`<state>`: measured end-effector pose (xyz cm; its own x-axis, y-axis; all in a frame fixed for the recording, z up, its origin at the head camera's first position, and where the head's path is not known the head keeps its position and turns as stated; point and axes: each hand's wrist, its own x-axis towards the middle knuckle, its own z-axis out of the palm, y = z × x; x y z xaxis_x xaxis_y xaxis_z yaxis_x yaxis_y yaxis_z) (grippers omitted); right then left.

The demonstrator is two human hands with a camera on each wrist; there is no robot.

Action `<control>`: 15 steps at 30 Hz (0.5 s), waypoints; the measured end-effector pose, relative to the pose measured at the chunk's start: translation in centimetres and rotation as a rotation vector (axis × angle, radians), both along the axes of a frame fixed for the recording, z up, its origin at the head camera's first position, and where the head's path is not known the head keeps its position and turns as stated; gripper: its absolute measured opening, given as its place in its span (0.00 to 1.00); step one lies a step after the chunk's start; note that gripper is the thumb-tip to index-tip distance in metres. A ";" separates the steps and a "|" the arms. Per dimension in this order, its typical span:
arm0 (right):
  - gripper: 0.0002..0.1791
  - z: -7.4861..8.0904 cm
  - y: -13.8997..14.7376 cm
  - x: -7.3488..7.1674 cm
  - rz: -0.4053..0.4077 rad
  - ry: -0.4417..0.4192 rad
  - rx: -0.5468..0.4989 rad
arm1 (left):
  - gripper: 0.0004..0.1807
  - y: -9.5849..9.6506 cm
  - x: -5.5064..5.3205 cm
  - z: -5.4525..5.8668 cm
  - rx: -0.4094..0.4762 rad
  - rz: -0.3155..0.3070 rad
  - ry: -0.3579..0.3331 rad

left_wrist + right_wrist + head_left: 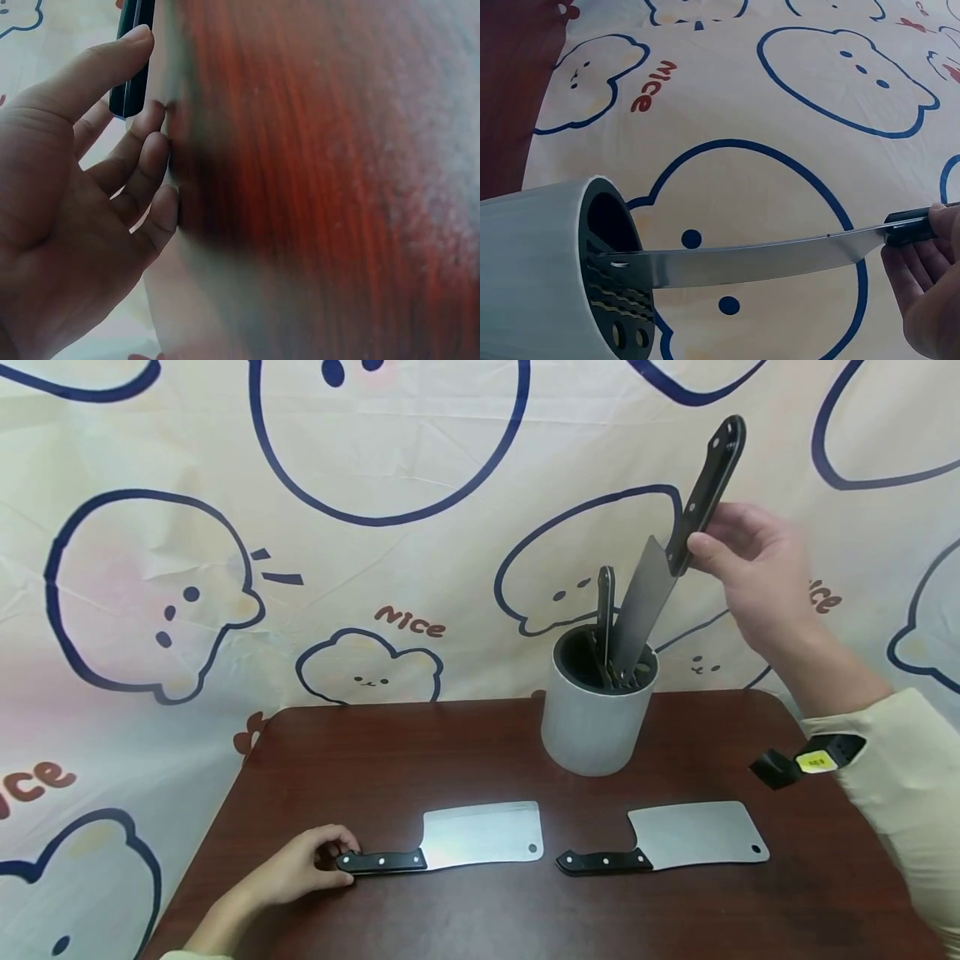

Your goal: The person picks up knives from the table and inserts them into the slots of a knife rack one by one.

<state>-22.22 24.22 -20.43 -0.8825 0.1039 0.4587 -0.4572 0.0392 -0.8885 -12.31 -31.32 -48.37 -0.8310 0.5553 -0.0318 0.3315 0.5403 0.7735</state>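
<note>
My right hand (765,568) pinches the black riveted handle of a kitchen knife (645,602) above the white knife holder (596,727). The blade tip is inside the holder's mouth, as the right wrist view also shows. Beside that blade, a second black-handled utensil (605,602) stands in the holder. My left hand (307,864) pinches the handle end of a cleaver (480,835) lying flat on the table, blade to the right. In the left wrist view, the thumb lies along the black handle (133,75) and the other fingertips touch the tabletop.
Another cleaver (697,835) lies to the right on the dark wooden table (405,752), its handle to the left. A cartoon-printed cloth (360,568) hangs behind the table's far edge. The holder's insert (622,300) has wavy slots and round holes.
</note>
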 end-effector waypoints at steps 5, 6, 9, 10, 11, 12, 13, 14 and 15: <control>0.23 -0.3 -0.3 -0.1 -0.049 -0.057 0.090 | 0.15 0.2 -0.1 0.6 0.023 0.031 -0.110; 0.23 -0.4 -0.3 -0.2 -0.056 -0.066 0.109 | 0.15 0.2 -0.1 0.7 0.031 0.036 -0.119; 0.23 -0.8 -0.3 -0.3 -0.084 -0.091 0.165 | 0.15 0.2 -0.1 1.0 0.063 0.042 -0.127; 0.23 -0.9 -0.3 -0.3 -0.091 -0.103 0.184 | 0.15 0.2 -0.1 1.1 0.076 0.043 -0.128; 0.23 -1.0 -0.4 -0.4 -0.100 -0.114 0.208 | 0.15 0.2 -0.2 1.3 0.091 0.049 -0.132; 0.24 -1.2 -0.4 -0.4 -0.114 -0.126 0.237 | 0.15 0.2 -0.2 1.5 0.112 0.054 -0.138; 0.24 -1.4 -0.4 -0.5 -0.124 -0.135 0.258 | 0.16 0.2 -0.2 1.8 0.124 0.066 -0.147; 0.25 -1.6 -0.4 -0.5 -0.134 -0.146 0.281 | 0.16 0.3 -0.3 2.1 0.136 0.076 -0.154; 0.25 -1.8 -0.4 -0.6 -0.142 -0.151 0.300 | 0.16 0.4 -0.3 2.4 0.150 0.088 -0.163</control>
